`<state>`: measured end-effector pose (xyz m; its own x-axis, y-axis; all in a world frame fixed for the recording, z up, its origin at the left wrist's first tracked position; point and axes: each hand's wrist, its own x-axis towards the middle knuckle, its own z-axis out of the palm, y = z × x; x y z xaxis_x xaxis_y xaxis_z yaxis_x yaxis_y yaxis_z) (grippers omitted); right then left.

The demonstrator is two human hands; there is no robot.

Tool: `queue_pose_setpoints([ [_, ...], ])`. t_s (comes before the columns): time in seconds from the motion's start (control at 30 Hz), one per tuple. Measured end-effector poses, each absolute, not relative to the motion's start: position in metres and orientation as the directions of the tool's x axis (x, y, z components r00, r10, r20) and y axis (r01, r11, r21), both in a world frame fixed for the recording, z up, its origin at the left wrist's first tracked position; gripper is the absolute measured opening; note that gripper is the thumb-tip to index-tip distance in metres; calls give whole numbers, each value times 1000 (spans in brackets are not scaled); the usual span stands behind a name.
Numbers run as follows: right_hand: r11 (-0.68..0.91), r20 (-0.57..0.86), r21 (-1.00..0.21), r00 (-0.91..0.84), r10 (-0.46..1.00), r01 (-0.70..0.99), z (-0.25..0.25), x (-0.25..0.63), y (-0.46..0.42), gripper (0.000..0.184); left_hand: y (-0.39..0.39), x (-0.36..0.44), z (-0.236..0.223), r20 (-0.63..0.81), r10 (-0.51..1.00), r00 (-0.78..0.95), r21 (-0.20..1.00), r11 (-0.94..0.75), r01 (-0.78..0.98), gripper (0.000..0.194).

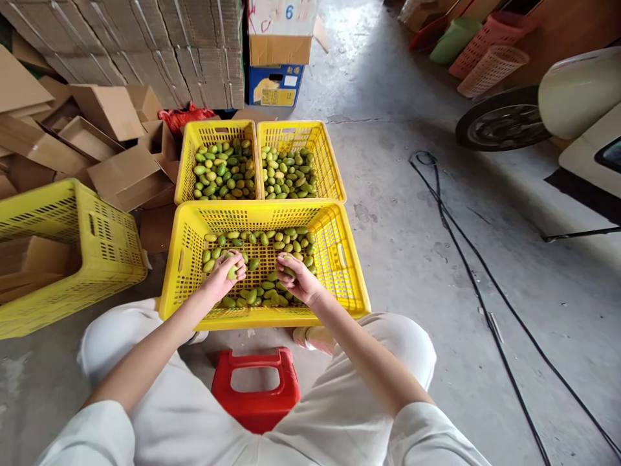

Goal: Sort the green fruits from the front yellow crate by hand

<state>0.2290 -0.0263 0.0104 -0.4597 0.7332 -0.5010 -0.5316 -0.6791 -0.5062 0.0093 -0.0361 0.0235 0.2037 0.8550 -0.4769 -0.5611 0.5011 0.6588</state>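
Above the near yellow plastic crate [264, 318], my left hand [220, 272] is closed around a green oval fruit [232, 273]. Opposite it, my right hand [301, 279] also grips green fruit [290, 272]; my fingers partly cover it, so I cannot tell whether there is more than one. Loose green fruits [252, 297] lie along the crate's near side, and others [291, 237] along its far side. Beyond stand two more crates: the left one [184, 165] holds green and yellowish fruits [226, 169], the right one [334, 169] similar fruits [288, 171].
A red stool [257, 404] shows between my legs. To the left are a yellow-green crate [107, 249] and cardboard boxes [130, 171]. Behind stands a stack of flattened cardboard [145, 52]. A black cable [478, 291] crosses the floor at right, near a vehicle's wheel [504, 120].
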Motion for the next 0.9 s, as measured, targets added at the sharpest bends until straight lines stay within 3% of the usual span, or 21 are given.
queue_pose_setpoints([
  [0.17, -700, -553, -471, -438, 709, -537, 12, 227, -25, 33, -32, 6, 25, -590, 794, 144, 639, 569, -517, 34],
  [0.27, -664, -509, -448, -440, 740, -599, 19, 231, -21, 23, -29, 6, 29, -647, 748, 148, 566, 601, -564, 34],
  [0.37, -595, -463, -493, -388, 797, -634, 25, 235, -18, 30, -27, 7, 34, -652, 732, 198, 503, 613, -610, 18],
  [0.43, -559, -460, -500, -344, 818, -661, 26, 239, -16, 36, -28, 7, 34, -620, 752, 223, 528, 610, -591, 8],
  [0.57, -555, -460, -463, -348, 817, -691, 18, 245, -14, 45, -30, 6, 31, -531, 806, 262, 612, 578, -539, 22],
  [0.73, -672, -547, -458, -412, 729, -581, 6, 245, -14, 52, -33, 7, 26, -493, 827, 272, 672, 560, -484, 39],
  [0.9, -626, -588, -414, -330, 738, -661, 8, 247, -10, 27, -28, 4, 28, -566, 796, 215, 651, 592, -476, 29],
])
